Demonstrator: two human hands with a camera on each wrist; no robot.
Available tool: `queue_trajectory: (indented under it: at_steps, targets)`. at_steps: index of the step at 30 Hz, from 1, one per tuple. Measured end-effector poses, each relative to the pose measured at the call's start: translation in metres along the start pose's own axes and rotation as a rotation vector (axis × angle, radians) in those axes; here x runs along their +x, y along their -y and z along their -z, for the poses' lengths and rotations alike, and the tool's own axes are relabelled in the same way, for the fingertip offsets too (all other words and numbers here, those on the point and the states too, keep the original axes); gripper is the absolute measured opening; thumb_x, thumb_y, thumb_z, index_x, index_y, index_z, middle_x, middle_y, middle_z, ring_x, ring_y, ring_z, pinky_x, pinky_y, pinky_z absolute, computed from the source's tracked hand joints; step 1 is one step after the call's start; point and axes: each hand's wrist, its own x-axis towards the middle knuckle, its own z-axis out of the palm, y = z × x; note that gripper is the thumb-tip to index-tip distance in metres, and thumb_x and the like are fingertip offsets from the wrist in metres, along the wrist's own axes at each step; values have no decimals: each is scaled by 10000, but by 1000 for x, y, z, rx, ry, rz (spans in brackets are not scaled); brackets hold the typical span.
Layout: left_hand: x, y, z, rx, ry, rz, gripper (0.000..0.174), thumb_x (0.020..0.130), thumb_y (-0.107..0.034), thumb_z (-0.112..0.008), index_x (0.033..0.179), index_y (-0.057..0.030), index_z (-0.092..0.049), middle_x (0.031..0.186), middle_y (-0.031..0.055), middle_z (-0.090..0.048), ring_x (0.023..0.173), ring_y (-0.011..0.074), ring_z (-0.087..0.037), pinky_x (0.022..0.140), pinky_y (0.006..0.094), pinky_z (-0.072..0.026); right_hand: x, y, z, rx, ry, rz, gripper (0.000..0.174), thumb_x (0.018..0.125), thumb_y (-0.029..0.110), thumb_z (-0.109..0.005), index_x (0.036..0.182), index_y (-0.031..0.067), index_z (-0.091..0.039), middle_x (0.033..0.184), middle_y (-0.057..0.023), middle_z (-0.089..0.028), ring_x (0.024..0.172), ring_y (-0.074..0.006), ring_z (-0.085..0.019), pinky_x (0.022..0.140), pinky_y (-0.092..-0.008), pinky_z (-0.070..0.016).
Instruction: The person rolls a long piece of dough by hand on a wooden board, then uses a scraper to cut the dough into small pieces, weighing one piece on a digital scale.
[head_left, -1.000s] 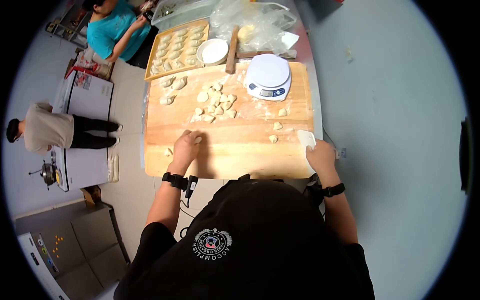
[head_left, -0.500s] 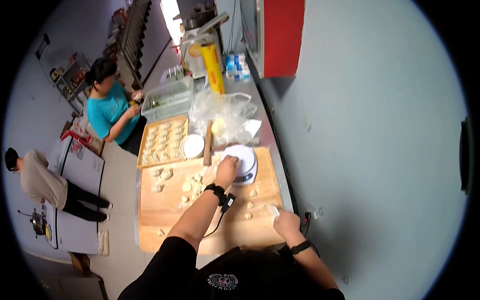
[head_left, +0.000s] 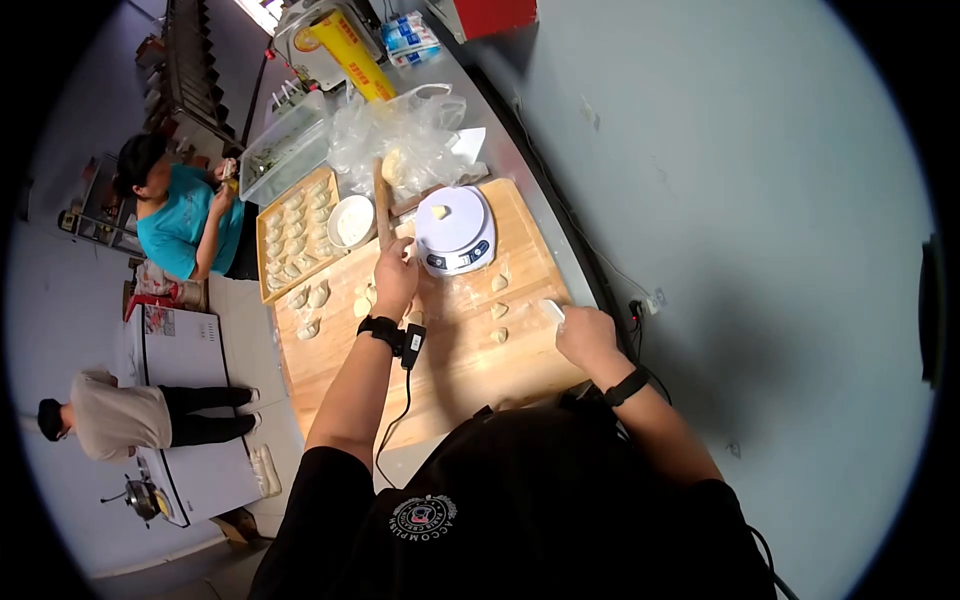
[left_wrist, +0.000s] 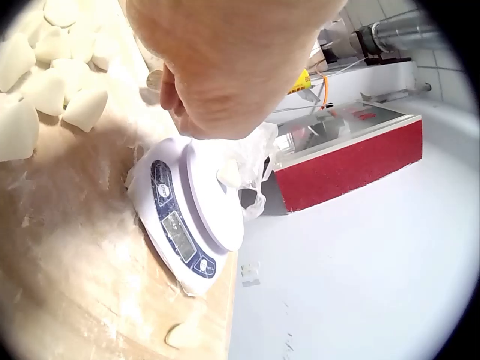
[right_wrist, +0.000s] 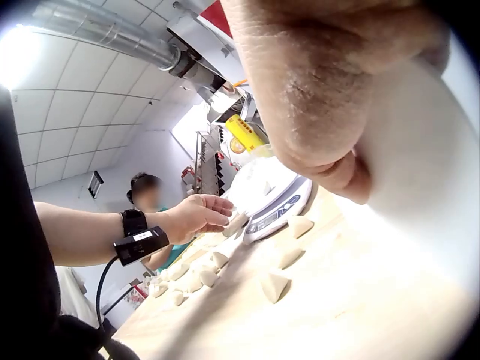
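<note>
A small dough piece [head_left: 440, 212] lies on the round plate of the white scale [head_left: 457, 240]; the left wrist view also shows this piece [left_wrist: 229, 174]. My left hand [head_left: 397, 275] hovers just left of the scale, and in the right wrist view its fingers are loosely bent with no dough visible between them. Cut dough pieces [left_wrist: 56, 82] cluster beside it, partly hidden by the hand in the head view. My right hand [head_left: 587, 337] grips a white scraper [head_left: 552, 311] at the board's right side. Near it, three dough pieces [right_wrist: 275, 286] form a row.
Beyond the wooden board [head_left: 400, 415] are a tray of dumplings [head_left: 298, 232], a bowl of white powder [head_left: 352, 222], a wooden stick [head_left: 382, 205] and plastic bags [head_left: 400, 135]. A person in turquoise [head_left: 185, 220] stands at the far left; another [head_left: 120, 412] is farther away.
My left hand went from the board's left part to over the scale, then drew back left. A dough piece now shows on the plate. The right hand still holds the scraper.
</note>
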Motion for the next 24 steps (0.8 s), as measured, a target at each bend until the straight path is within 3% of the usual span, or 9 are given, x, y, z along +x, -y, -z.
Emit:
queue_trajectory:
  at_steps: [1, 4, 8, 13, 16, 19, 24]
  targets:
    - [3, -2, 2, 20, 30, 17, 356, 825, 16, -643, 1170, -67, -676, 1186, 163, -656, 1018, 354, -661, 896, 412, -547, 1, -3, -3, -17, 1, 1, 123, 839, 147, -616, 829, 54, -695, 802, -199, -700, 794, -400, -687, 730, -509, -547]
    - [14, -1, -6, 104, -64, -187, 350, 825, 23, -630, 1167, -46, -664, 1166, 145, -682, 983, 340, -676, 853, 399, -558, 1, -2, 0, -2, 27, -17, 118, 814, 125, -619, 850, 43, -696, 835, -196, -709, 810, -394, -691, 733, -504, -539]
    - [37, -12, -16, 95, -40, -312, 422, 777, 55, -614, 1185, -40, -661, 1267, 196, -621, 1177, 390, -588, 1013, 430, -488, 0, -1, 3, 2, 41, -22, 114, 817, 132, -623, 859, 46, -686, 846, -187, -710, 832, -390, -689, 745, -502, -537]
    - [59, -34, -26, 124, 30, -283, 473, 764, 65, -619, 1216, -64, -663, 1386, 188, -572, 1278, 397, -532, 1089, 421, -447, 1, 0, 0, 8, 56, -38, 107, 814, 132, -627, 849, 44, -676, 844, -188, -707, 835, -391, -687, 747, -501, -535]
    - [66, -35, -40, 148, -32, -373, 364, 811, 11, -606, 1159, -38, -700, 1261, 202, -640, 1201, 394, -586, 1038, 423, -479, 0, 1, 2, 0, 54, -40, 105, 814, 130, -630, 851, 43, -675, 842, -191, -705, 831, -392, -686, 746, -502, -534]
    - [71, -35, -38, 224, 218, -379, 289, 846, -35, -600, 1104, -61, -728, 1171, 175, -677, 1106, 374, -638, 979, 418, -513, -1, 1, 3, 8, 30, -27, 98, 818, 126, -629, 846, 45, -675, 837, -190, -703, 825, -394, -685, 747, -504, -534]
    - [26, -42, -32, 228, 144, -278, 214, 844, -110, -646, 1032, -125, -746, 1011, 172, -674, 954, 374, -671, 844, 431, -557, 0, 4, 8, 3, 81, -43, 133, 834, 134, -631, 902, 42, -698, 862, -190, -714, 844, -396, -690, 762, -495, -540]
